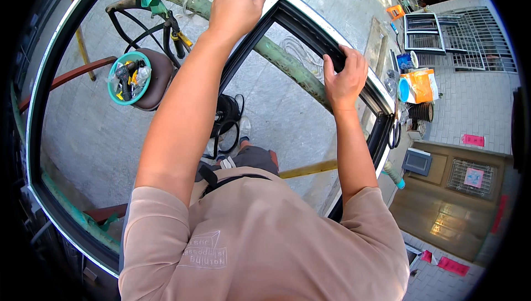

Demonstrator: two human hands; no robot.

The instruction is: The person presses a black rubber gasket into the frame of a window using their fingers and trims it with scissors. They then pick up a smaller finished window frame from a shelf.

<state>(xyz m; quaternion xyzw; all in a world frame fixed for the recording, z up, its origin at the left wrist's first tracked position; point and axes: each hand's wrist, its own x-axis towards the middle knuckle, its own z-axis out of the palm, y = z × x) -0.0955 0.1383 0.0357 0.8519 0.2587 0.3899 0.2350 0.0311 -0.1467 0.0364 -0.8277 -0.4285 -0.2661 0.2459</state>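
A large window frame (pixel 279 3) with dark inner channels and pale outer edges lies across pipe supports in front of me. My left hand (pixel 235 10) is at the far rail, close to the corner joint with a crossbar. Its fingers bend over the rail and the thumb points toward the joint. Farther right, my right hand (pixel 347 77) grips the same rail, fingers over the outer side and thumb at the dark inner channel. Whether either hand pinches a thin strip there is hidden. A pair of black-handled scissors (pixel 395 133) sits at the frame's right corner.
A green pipe (pixel 287 68) runs under the frame. On a brown stool seat (pixel 157 79) stands a turquoise basin (pixel 112 88) holding a power drill (pixel 127 77). Looped black strip (pixel 227 118) lies near my feet. Metal grilles (pixel 475 32) and an orange-white bag (pixel 423 86) are at right.
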